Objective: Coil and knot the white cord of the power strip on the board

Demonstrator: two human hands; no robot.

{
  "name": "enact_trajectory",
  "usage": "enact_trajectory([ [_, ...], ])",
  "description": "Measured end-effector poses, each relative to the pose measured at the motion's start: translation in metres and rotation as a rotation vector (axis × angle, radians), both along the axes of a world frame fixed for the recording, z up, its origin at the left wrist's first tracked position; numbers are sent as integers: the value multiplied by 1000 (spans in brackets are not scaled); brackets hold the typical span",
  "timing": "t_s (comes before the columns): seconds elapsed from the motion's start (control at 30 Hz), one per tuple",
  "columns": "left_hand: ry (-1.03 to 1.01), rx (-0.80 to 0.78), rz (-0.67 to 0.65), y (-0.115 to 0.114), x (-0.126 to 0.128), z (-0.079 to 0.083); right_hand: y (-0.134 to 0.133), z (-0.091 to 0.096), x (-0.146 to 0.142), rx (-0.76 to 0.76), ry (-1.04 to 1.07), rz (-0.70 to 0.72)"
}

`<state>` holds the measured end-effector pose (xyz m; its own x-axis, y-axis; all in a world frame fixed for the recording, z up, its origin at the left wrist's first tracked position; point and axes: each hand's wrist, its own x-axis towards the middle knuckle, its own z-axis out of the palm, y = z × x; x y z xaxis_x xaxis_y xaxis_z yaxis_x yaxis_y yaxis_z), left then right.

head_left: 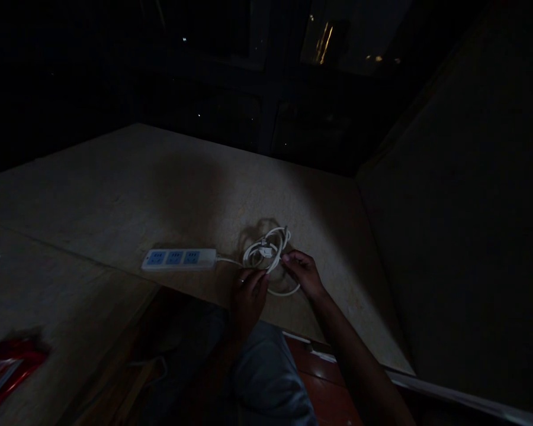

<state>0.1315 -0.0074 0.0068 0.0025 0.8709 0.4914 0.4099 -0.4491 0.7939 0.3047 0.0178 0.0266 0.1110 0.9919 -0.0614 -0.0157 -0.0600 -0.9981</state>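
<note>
Below the left grip (249, 299), the wrinkled trousers (269, 373) are partly lost in darkness; far to its left, a shiny red object (26, 358) is cut off. This grip is closed on the near side of the smooth white cord (278, 255), coiled in round loops; the right grip (305, 273) pinches its right side. Beyond them, inside the loops, sits a plug (265, 252), its pins hard to make out. To their left lies the rectangular plastic power strip (182, 259), with blue sockets (175, 258), upon the mottled counter (111, 189). Beyond, the window (324, 41) is almost black.
</note>
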Motion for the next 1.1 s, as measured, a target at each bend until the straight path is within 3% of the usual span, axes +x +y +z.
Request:
enact_trajectory([
  [0.17, -181, -98, 70, 2, -2, 6, 0, -3, -1, -22, 58, 85],
  [0.33, -373, -222, 148, 5, -2, 10, -2, 1, 2, -87, 117, 277],
  [0.63, -482, -302, 179, 8, 2, 11, -3, 0, 7, -160, 84, 396],
  [0.8, -352, -221, 123, 7, -1, 11, -3, 3, 9, -178, 114, 467],
  [1.1, -78, -88, -135, 8, -2, 7, -3, 5, 8, -142, 146, 389],
])
